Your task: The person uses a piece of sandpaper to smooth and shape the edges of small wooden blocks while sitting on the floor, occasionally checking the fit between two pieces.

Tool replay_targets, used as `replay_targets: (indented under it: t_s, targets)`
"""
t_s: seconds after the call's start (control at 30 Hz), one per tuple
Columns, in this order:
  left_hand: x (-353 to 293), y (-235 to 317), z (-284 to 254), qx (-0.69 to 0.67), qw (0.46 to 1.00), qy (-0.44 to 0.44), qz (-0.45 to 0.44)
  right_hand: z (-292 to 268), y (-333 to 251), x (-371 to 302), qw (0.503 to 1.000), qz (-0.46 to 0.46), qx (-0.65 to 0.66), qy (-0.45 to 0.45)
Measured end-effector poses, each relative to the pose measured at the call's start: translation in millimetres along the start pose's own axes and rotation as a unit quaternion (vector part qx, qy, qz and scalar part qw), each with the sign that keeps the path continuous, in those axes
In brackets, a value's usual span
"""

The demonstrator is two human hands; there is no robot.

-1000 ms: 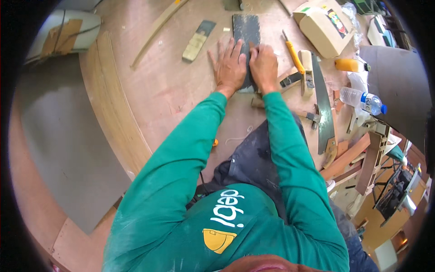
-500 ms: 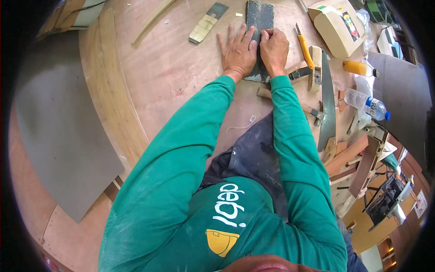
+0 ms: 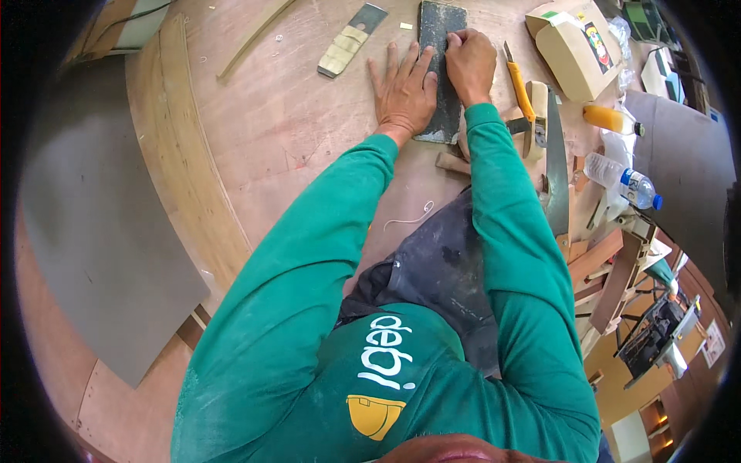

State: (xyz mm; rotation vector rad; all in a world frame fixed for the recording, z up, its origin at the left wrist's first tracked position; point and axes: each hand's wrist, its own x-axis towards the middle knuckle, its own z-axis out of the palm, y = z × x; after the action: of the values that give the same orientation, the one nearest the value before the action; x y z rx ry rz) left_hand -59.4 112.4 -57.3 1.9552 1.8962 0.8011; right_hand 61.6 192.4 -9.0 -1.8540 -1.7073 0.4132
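One dark flat block (image 3: 443,116) under both hands: left hand (image 3: 406,94) fingers spread wide across its left edge, gripping nothing; right hand (image 3: 472,68) fingers curled tight on top, can't tell if anything's pinched. Right of the right fingers: one orange knife (image 3: 519,89), one saw (image 3: 556,147), two bottles (image 3: 607,119), one blue-labelled. Left of the left fingers, plywood surface (image 3: 266,143) runs to one curved board (image 3: 179,123).

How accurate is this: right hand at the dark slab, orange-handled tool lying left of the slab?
One slip: the orange-handled tool lies to the right of the dark slab, as the head view shows. The right hand is at the slab, as you said.
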Motion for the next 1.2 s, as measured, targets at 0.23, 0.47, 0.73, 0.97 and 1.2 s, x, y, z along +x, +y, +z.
replay_targets:
  t_s: [0.23, 0.47, 0.73, 0.97, 1.2]
  targets:
    - [-1, -6, -4, 0.019, 1.000, -0.001, -0.014, -21, -4, -98, 0.997, 0.060, -0.008, -0.040]
    - [1, 3, 0, -0.018, 1.000, 0.003, -0.003, 4, 9, 7, 1.000, -0.002, -0.022, 0.003]
    - [-3, -9, -8, 0.010, 1.000, -0.008, -0.018, -20, -8, -98, 0.997, 0.054, -0.010, -0.057]
    - [-2, 1, 0, -0.019, 1.000, 0.004, 0.001, 10, 12, 8, 0.998, -0.035, -0.056, 0.000]
    - [-1, -9, -11, 0.015, 1.000, -0.010, -0.021, -18, -9, -96, 0.996, 0.059, -0.010, -0.065]
